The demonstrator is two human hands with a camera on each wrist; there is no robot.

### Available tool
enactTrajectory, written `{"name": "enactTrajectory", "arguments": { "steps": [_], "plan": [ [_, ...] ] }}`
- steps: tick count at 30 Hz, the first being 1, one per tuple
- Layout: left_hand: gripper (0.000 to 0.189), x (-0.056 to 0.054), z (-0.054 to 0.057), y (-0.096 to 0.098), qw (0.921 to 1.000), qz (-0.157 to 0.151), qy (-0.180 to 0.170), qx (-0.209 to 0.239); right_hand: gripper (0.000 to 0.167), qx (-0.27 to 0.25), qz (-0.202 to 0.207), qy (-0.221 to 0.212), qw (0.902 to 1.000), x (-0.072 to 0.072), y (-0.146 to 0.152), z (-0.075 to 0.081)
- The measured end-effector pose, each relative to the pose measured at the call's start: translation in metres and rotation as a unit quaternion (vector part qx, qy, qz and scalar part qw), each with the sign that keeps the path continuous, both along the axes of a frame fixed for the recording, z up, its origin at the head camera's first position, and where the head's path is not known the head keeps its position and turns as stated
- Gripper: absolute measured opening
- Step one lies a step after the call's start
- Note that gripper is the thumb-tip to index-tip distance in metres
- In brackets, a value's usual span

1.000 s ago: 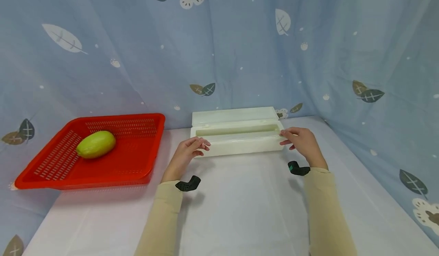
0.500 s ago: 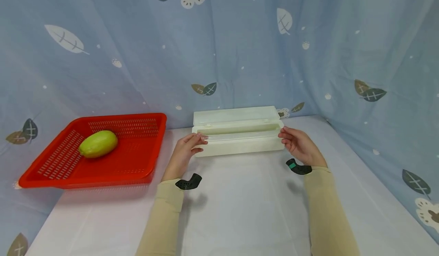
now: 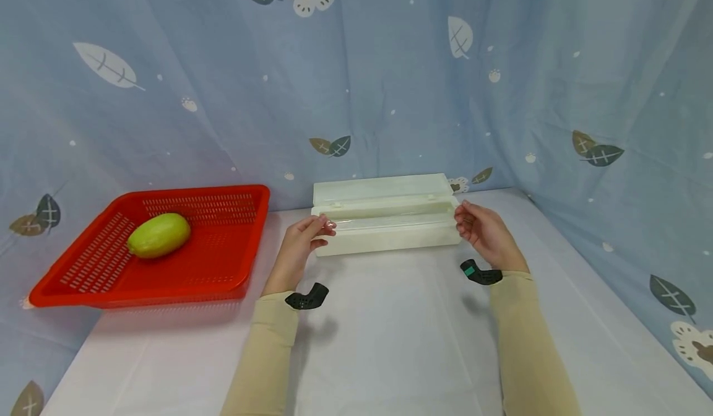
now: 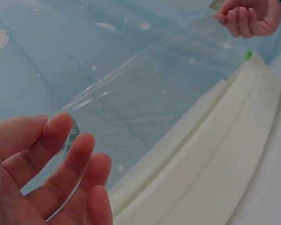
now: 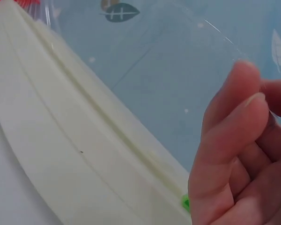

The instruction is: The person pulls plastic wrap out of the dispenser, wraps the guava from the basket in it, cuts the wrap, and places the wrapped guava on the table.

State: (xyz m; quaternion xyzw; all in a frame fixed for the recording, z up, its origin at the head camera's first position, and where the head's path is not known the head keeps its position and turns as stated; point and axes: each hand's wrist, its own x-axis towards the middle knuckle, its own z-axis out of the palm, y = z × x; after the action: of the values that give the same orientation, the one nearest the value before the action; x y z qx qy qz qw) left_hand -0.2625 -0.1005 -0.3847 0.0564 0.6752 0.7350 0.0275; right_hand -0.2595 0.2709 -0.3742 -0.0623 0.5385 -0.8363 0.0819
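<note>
A long cream-white cling film dispenser box [image 3: 390, 241] stands on the table with its lid [image 3: 384, 186] tipped back. Clear cling film [image 4: 110, 75] stretches between both hands above the box's front. At the box's left end, my left hand [image 3: 295, 252] pinches one corner of the film between thumb and index finger, the other fingers loosely bent. My right hand [image 3: 491, 235] pinches the opposite corner at the right end, its remaining fingers curled in. A small green piece [image 4: 248, 55] sits at the box's right end in the left wrist view.
To the left, a red plastic basket [image 3: 223, 289] holds a yellow-green oval fruit [image 3: 158, 235]. Behind the box hangs a blue patterned curtain [image 3: 390, 94]. White cloth covers the table [image 3: 390, 342].
Both hands have risen slightly at the box's ends, bringing the film's edge up with them. The right hand's fingers have curled in more. Basket and fruit have stayed put.
</note>
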Motion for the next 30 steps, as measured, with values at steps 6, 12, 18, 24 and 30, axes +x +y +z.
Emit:
{"name": "enactTrajectory", "arguments": {
  "steps": [6, 12, 18, 24, 30],
  "plan": [
    [0.042, -0.001, 0.003, -0.001, 0.9999, -0.002, 0.012, -0.003, 0.026, 0.072, -0.036, 0.01, 0.9967, 0.004, -0.002, 0.007],
    [0.036, 0.007, 0.015, -0.001, 0.9999, -0.009, 0.009, -0.002, 0.026, 0.091, -0.042, 0.013, 0.9948, 0.007, -0.003, 0.011],
    [0.033, 0.016, 0.028, 0.001, 0.9998, -0.009, 0.019, -0.006, 0.028, 0.121, -0.048, 0.033, 0.9909, 0.009, -0.007, 0.016],
    [0.035, 0.011, 0.024, -0.001, 0.9999, -0.003, 0.011, 0.008, 0.031, 0.153, -0.066, 0.034, 0.9854, 0.011, -0.011, 0.02],
    [0.038, 0.005, 0.014, -0.004, 0.9996, 0.006, 0.016, 0.022, 0.029, 0.14, -0.078, 0.036, 0.9865, 0.013, -0.01, 0.023]
  ]
}}
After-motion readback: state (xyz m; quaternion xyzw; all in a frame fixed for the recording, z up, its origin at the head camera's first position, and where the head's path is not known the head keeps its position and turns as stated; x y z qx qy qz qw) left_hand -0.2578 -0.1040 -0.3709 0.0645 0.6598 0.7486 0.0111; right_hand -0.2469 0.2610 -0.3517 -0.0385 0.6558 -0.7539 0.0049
